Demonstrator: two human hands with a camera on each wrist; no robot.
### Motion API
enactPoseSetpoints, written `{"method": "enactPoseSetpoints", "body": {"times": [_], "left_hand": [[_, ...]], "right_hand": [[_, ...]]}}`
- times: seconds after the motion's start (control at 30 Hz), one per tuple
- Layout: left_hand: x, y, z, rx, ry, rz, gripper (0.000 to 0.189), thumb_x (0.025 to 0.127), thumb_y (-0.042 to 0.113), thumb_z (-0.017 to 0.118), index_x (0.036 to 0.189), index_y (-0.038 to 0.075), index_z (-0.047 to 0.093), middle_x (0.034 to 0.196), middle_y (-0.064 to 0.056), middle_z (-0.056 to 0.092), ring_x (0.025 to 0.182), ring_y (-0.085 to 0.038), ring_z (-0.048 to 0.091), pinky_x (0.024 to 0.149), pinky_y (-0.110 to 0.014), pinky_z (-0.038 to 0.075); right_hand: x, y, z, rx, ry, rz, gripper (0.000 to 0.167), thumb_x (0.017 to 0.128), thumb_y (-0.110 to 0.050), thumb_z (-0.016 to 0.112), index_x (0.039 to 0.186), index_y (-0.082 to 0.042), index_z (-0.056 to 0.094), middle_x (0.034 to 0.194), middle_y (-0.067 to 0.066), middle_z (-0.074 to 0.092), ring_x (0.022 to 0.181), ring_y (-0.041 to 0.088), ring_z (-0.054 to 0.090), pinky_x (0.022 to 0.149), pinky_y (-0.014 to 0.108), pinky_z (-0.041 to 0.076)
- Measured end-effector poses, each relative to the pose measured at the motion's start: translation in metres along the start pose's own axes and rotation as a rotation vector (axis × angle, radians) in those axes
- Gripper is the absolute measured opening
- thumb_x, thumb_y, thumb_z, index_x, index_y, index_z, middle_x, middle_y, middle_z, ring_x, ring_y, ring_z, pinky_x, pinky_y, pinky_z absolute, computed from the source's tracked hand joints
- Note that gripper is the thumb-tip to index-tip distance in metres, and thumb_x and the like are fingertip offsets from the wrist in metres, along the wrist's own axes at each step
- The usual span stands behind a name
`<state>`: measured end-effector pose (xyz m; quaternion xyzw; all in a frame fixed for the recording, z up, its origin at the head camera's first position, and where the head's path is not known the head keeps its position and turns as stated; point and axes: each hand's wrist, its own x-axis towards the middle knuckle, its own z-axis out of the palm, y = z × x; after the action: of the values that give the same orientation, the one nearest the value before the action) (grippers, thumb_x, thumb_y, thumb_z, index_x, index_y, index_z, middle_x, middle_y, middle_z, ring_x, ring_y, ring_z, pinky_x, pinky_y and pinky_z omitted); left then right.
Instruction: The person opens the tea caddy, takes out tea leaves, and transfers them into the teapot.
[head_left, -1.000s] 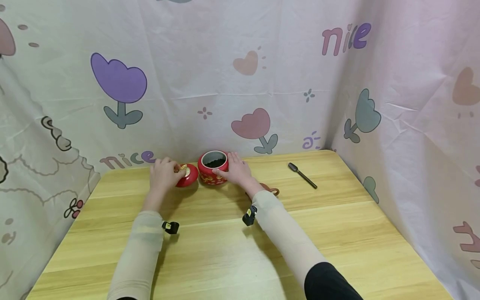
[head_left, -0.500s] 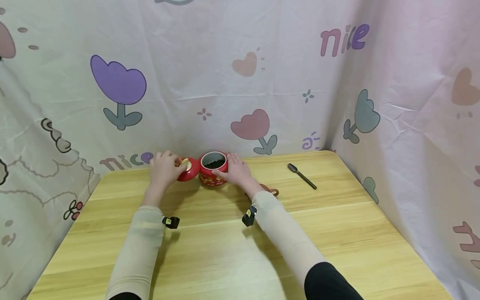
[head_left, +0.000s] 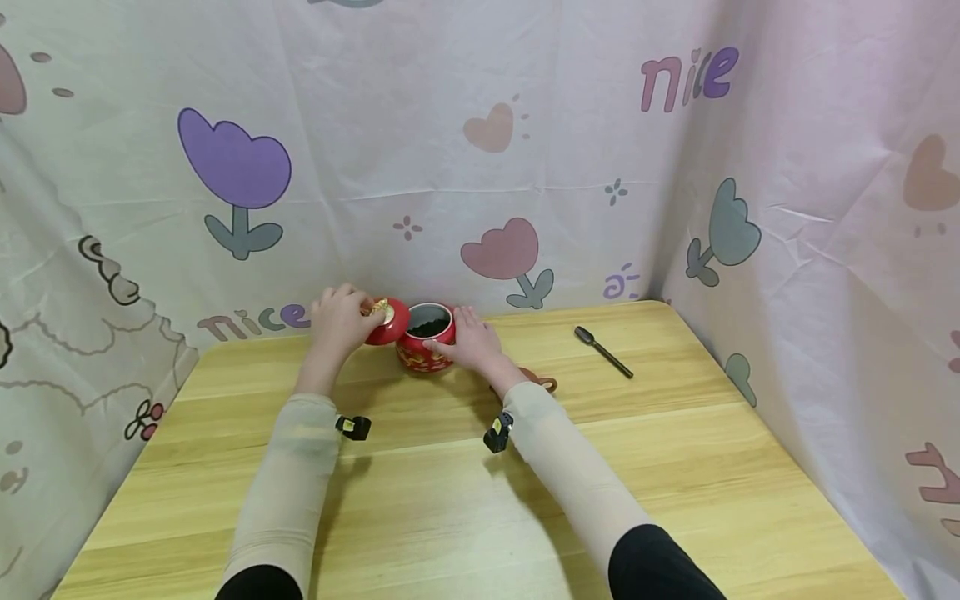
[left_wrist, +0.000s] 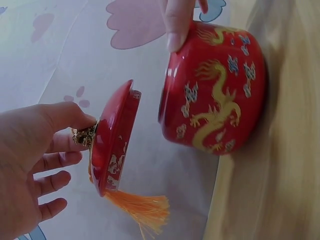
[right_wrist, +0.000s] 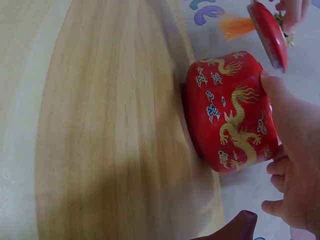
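A red jar [head_left: 422,357] with gold dragons and dark contents stands uncovered on the table near its back edge. My left hand [head_left: 339,321] pinches the gold knob [left_wrist: 84,136] of the red lid [left_wrist: 116,140] between thumb and finger. The lid is held in the air, above and to the left of the jar, apart from its rim. An orange tassel [left_wrist: 142,207] hangs from the lid. My right hand [head_left: 474,340] grips the jar's right side, thumb at the front near the rim and fingers behind.
A brown clay vessel [head_left: 547,383] with a looped handle sits partly hidden behind the right wrist. Farther right lies a dark scoop [head_left: 604,352] on the wooden table [head_left: 450,517]. A printed curtain [head_left: 360,150] stands along the back edge.
The left hand has raised the lid from beside the jar and brought it up and rightward, closer to the opening. The right hand keeps its place on the jar.
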<state>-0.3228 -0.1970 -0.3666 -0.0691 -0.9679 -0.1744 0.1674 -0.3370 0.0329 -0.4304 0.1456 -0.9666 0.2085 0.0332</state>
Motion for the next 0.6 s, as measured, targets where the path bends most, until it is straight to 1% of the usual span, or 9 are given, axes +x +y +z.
{"method": "enactPoseSetpoints", "body": {"times": [0.13,0.3,0.4,0.6], "left_hand": [[0.005,0.006,0.002,0.006,0.014,0.004,0.034,0.087,0.037,0.065,0.099,0.006,0.07,0.114,-0.013,0.06,0.11,-0.036,0.045,0.094,-0.057,0.035],[0.009,0.014,0.006,0.007,0.034,0.013,0.035,0.087,0.039,0.065,0.099,0.006,0.07,0.115,-0.014,0.061,0.111,-0.037,0.047,0.093,-0.056,0.037],[0.012,0.019,0.009,-0.002,0.036,0.017,0.036,0.088,0.039,0.066,0.099,0.005,0.07,0.116,-0.014,0.061,0.111,-0.037,0.047,0.094,-0.057,0.037],[0.016,0.027,0.017,-0.011,0.03,0.012,0.036,0.088,0.039,0.065,0.101,0.005,0.07,0.116,-0.014,0.061,0.112,-0.037,0.047,0.096,-0.059,0.036]], "right_hand": [[-0.001,-0.001,-0.001,0.002,-0.004,0.0,0.095,0.085,-0.071,0.054,0.151,-0.007,0.028,0.159,0.012,0.032,0.15,0.028,0.024,0.117,0.05,0.032],[-0.001,-0.001,-0.002,-0.007,-0.001,-0.005,0.092,0.085,-0.07,0.054,0.149,-0.008,0.031,0.156,0.011,0.036,0.147,0.027,0.031,0.114,0.049,0.035],[0.0,-0.001,-0.001,-0.008,0.0,-0.003,0.093,0.085,-0.071,0.054,0.149,-0.009,0.031,0.155,0.01,0.037,0.146,0.026,0.032,0.114,0.049,0.036],[0.002,0.001,0.002,-0.01,-0.01,0.013,0.097,0.084,-0.073,0.053,0.152,-0.007,0.028,0.159,0.011,0.032,0.149,0.026,0.026,0.117,0.049,0.032]]}}
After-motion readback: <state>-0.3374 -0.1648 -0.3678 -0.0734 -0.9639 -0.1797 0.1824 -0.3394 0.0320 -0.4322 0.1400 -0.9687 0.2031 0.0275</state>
